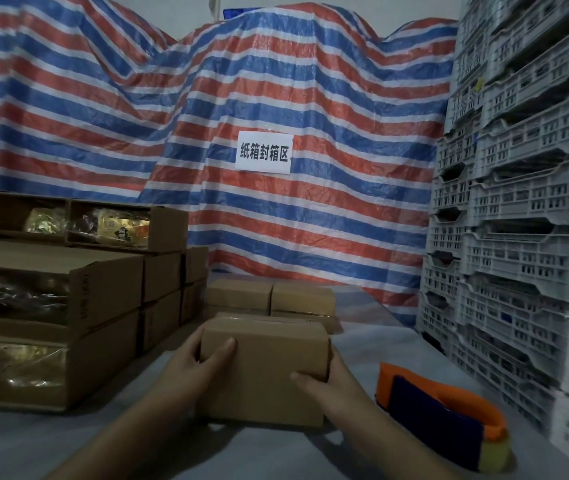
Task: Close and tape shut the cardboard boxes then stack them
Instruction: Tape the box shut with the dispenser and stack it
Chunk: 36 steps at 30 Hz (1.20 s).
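Observation:
A small closed cardboard box [264, 370] with clear tape along its top sits low in the middle of the head view. My left hand [195, 362] grips its left end, thumb on the near face. My right hand [324, 384] grips its right end, thumb on the near face too. Just behind it stand two closed small boxes [271, 299] side by side on the grey table [362, 344]. An orange and blue tape dispenser [442, 414] lies on the table to the right of my right hand.
Open cartons [68, 306] holding wrapped goods are stacked at the left. White plastic crates [525, 237] are piled high along the right. A striped red, white and blue tarp [207, 98] with a white paper sign [264, 152] hangs behind the table.

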Available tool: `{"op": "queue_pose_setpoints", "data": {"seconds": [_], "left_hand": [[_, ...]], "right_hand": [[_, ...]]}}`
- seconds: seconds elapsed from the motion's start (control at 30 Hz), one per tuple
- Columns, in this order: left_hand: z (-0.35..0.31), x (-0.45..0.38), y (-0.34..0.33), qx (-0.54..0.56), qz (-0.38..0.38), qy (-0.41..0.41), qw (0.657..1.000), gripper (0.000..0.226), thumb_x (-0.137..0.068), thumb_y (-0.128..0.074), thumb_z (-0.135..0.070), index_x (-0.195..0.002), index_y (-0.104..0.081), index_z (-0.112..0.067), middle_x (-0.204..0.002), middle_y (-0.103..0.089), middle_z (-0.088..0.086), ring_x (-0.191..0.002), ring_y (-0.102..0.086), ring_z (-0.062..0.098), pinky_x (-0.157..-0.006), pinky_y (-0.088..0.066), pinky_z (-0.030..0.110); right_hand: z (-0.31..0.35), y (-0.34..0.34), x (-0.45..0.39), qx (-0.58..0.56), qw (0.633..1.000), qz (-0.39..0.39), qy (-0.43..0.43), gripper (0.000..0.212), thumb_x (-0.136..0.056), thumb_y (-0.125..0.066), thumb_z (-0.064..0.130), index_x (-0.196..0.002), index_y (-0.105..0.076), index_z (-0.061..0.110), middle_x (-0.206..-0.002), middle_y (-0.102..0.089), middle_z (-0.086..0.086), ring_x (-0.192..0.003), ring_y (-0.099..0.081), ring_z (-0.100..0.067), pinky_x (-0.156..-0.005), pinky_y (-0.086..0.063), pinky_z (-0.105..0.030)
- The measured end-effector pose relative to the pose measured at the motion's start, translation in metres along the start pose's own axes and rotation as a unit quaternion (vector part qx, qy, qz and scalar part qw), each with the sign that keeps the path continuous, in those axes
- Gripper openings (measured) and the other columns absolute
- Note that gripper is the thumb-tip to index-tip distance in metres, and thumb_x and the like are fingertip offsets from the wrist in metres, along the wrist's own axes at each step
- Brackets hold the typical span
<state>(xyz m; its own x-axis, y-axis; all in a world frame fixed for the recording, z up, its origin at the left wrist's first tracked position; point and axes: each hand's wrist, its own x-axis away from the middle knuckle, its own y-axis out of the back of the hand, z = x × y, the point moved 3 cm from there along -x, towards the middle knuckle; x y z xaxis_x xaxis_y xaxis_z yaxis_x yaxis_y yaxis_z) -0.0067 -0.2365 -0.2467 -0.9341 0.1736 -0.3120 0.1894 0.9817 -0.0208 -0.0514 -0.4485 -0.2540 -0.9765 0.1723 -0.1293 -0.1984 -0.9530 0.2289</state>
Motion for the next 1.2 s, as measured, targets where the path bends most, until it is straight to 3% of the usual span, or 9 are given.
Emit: {"op": "queue_pose_setpoints", "data": {"seconds": [0.13, 0.27, 0.33, 0.57, 0.67, 0.8, 0.93, 1.1, 1.2], "left_hand": [[-0.03, -0.018, -0.021, -0.028, -0.017, -0.051, 0.998, 0.03, -0.081, -0.065, -0.051, -0.11, -0.058, -0.044, -0.113, -0.064, -0.01, -0.102, -0.06, 0.011, -0.081, -0.05, 0.033], [-0.075, -0.064, -0.072, -0.024, -0.05, -0.088, 0.995, 0.043, -0.083, -0.062, -0.06, -0.118, -0.055, -0.035, -0.108, -0.058, -0.01, -0.095, -0.057, 0.013, -0.068, -0.048, 0.033], [-0.088, -0.092, -0.106, -0.029, -0.072, -0.077, 0.994, 0.045, -0.086, -0.059, -0.061, -0.118, -0.049, -0.032, -0.099, -0.054, -0.012, -0.087, -0.053, 0.011, -0.067, -0.046, 0.034], [-0.036, -0.175, -0.207, -0.039, 0.058, 0.051, 0.996, 0.057, -0.091, -0.061, -0.049, -0.134, -0.048, -0.015, -0.113, -0.059, 0.006, -0.094, -0.06, 0.021, -0.072, -0.052, 0.033], [0.018, -0.196, -0.23, -0.051, 0.135, 0.117, 0.983, 0.053, -0.09, -0.064, -0.045, -0.13, -0.052, -0.012, -0.113, -0.063, 0.008, -0.101, -0.063, 0.024, -0.09, -0.054, 0.04], [0.066, -0.215, -0.247, -0.121, 0.162, 0.121, 0.972, 0.039, -0.092, -0.057, -0.053, -0.109, -0.059, -0.017, -0.107, -0.061, 0.004, -0.098, -0.06, 0.019, -0.086, -0.05, 0.035], [0.076, -0.239, -0.258, -0.218, 0.086, 0.012, 0.972, 0.044, -0.09, -0.047, -0.065, -0.094, -0.062, -0.024, -0.092, -0.066, -0.003, -0.085, -0.063, 0.012, -0.073, -0.05, 0.03], [0.065, -0.269, -0.262, -0.469, -0.018, -0.234, 0.851, 0.045, -0.089, -0.04, -0.068, -0.108, -0.056, -0.03, -0.113, -0.055, -0.008, -0.105, -0.05, 0.009, -0.094, -0.041, 0.031], [0.07, -0.293, -0.262, -0.507, -0.019, -0.226, 0.832, 0.056, -0.089, -0.038, -0.069, -0.122, -0.056, -0.028, -0.132, -0.053, -0.001, -0.123, -0.047, 0.018, -0.106, -0.036, 0.04]], "right_hand": [[0.03, 0.028, -0.006, 0.019, 0.997, -0.042, 0.054, 0.055, -0.089, -0.074, 0.031, -0.129, -0.039, 0.045, -0.125, -0.058, 0.008, -0.118, -0.056, -0.017, -0.103, -0.049, -0.048], [0.073, 0.088, -0.026, 0.025, 0.985, -0.119, 0.121, 0.058, -0.089, -0.072, 0.043, -0.137, -0.041, 0.036, -0.118, -0.06, 0.009, -0.105, -0.061, -0.013, -0.079, -0.053, -0.032], [0.088, 0.121, -0.044, 0.05, 0.981, -0.152, 0.114, 0.062, -0.089, -0.069, 0.049, -0.141, -0.042, 0.03, -0.123, -0.059, 0.005, -0.108, -0.059, -0.016, -0.084, -0.052, -0.036], [0.05, 0.216, -0.123, 0.129, 0.968, -0.214, -0.017, 0.069, -0.088, -0.061, 0.064, -0.139, -0.053, 0.018, -0.128, -0.062, -0.01, -0.107, -0.063, -0.031, -0.088, -0.055, -0.042], [0.003, 0.237, -0.154, 0.126, 0.966, -0.198, -0.111, 0.068, -0.094, -0.056, 0.058, -0.144, -0.047, 0.012, -0.13, -0.058, -0.014, -0.094, -0.062, -0.028, -0.064, -0.05, -0.031], [-0.049, 0.251, -0.19, 0.084, 0.96, -0.218, -0.155, 0.054, -0.098, -0.059, 0.04, -0.137, -0.055, 0.004, -0.127, -0.062, -0.021, -0.107, -0.066, -0.037, -0.079, -0.058, -0.041], [-0.062, 0.256, -0.209, -0.037, 0.968, -0.215, -0.12, 0.047, -0.088, -0.072, 0.043, -0.12, -0.063, 0.01, -0.103, -0.069, -0.016, -0.074, -0.07, -0.026, -0.041, -0.05, -0.025], [-0.069, 0.267, -0.235, 0.2, 0.947, -0.235, -0.087, 0.058, -0.094, -0.052, 0.044, -0.142, -0.049, 0.011, -0.133, -0.058, -0.014, -0.112, -0.058, -0.029, -0.081, -0.046, -0.03], [-0.069, 0.269, -0.252, 0.257, 0.935, -0.226, -0.096, 0.062, -0.093, -0.046, 0.056, -0.14, -0.051, 0.015, -0.136, -0.057, -0.013, -0.118, -0.056, -0.03, -0.089, -0.043, -0.033]]}}
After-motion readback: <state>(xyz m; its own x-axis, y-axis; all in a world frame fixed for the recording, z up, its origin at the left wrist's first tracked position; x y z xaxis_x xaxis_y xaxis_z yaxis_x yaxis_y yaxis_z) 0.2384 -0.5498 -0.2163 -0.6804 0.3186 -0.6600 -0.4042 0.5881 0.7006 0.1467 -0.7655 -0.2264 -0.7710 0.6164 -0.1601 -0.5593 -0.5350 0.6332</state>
